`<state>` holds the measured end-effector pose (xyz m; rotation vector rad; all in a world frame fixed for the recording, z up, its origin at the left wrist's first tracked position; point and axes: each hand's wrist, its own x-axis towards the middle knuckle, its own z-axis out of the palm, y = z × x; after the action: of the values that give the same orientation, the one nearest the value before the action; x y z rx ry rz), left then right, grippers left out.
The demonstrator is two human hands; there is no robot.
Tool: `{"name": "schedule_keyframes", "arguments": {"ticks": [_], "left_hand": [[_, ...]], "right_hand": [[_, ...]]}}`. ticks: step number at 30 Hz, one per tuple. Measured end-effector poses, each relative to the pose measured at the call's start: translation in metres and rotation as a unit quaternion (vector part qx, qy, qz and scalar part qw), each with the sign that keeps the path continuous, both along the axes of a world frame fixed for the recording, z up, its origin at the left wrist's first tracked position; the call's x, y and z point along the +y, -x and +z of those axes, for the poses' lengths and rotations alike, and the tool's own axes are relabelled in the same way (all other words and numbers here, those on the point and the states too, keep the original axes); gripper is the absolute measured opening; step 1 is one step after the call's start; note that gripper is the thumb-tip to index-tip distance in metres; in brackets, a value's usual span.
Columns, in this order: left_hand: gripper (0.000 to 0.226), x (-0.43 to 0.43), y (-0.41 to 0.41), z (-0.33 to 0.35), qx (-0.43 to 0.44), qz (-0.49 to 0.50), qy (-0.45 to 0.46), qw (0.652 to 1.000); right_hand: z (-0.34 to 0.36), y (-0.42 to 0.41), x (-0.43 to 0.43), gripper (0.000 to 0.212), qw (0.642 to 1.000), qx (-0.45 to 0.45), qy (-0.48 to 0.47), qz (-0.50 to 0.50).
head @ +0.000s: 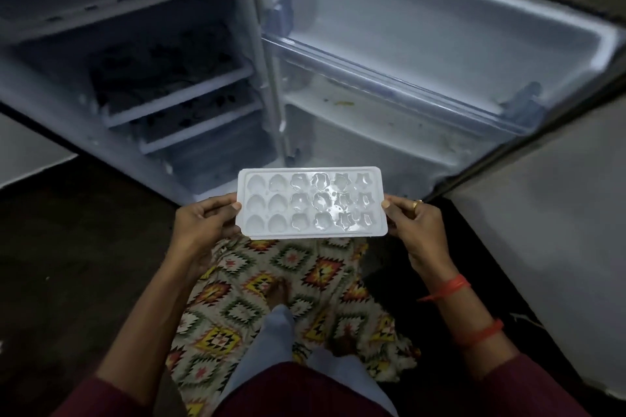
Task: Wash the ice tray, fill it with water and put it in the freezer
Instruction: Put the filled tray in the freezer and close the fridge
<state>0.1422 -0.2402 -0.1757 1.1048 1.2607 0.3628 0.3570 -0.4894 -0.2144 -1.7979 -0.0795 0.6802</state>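
Both forearms reach forward from dark red sleeves, elbows bent and wrists angled inward, so the two hands meet at the short ends of a white rectangular plastic ice tray (311,203). The left hand (203,222) clasps the tray's left end, thumb lying over the rim and the fingers curled beneath. The right hand (415,225) grips the right end in the same way, thumb tip on the rim; it wears a gold ring (418,202), and two red thread bands (449,288) circle that wrist and forearm.

The tray is held level between the hands, clear of any surface, above a patterned rug (305,281) on the dark floor and just in front of an open white refrigerator (189,95). Its three rows of shaped cells face up; the cells toward the right glisten, but whether they hold water is hard to tell.

The refrigerator door (423,54) stands swung open to the right, its door shelf (389,118) showing small stains. The interior is blurred and dim: dark items on the shelves cannot be identified, and the upper compartment is cut off by the frame's top edge. A bare foot shows on the rug below the tray.
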Motion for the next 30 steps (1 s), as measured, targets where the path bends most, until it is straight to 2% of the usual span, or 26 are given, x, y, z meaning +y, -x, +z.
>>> {"name": "schedule_keyframes", "arguments": {"ticks": [6, 9, 11, 23, 27, 30], "left_hand": [[0.014, 0.064, 0.018, 0.007, -0.003, 0.059, -0.012, 0.998], [0.014, 0.094, 0.024, 0.01, -0.001, 0.085, -0.018, 0.996], [0.013, 0.114, 0.027, 0.012, -0.008, 0.095, -0.028, 0.995], [0.008, 0.214, 0.047, 0.032, -0.005, 0.143, -0.077, 0.987], [0.006, 0.238, 0.046, 0.041, -0.011, 0.153, -0.084, 0.985], [0.004, 0.261, 0.043, 0.047, -0.013, 0.164, -0.09, 0.982]], "right_hand": [[0.009, -0.01, 0.094, 0.052, 0.998, -0.018, -0.007, 0.062], [0.016, -0.016, 0.137, 0.028, 0.996, -0.012, -0.019, 0.088], [0.021, -0.018, 0.165, 0.022, 0.994, -0.01, -0.026, 0.106], [0.045, -0.012, 0.297, 0.022, 0.989, -0.033, -0.057, 0.134], [0.05, -0.011, 0.327, 0.012, 0.988, -0.033, -0.077, 0.131], [0.055, -0.011, 0.354, 0.013, 0.987, -0.024, -0.095, 0.125]]}}
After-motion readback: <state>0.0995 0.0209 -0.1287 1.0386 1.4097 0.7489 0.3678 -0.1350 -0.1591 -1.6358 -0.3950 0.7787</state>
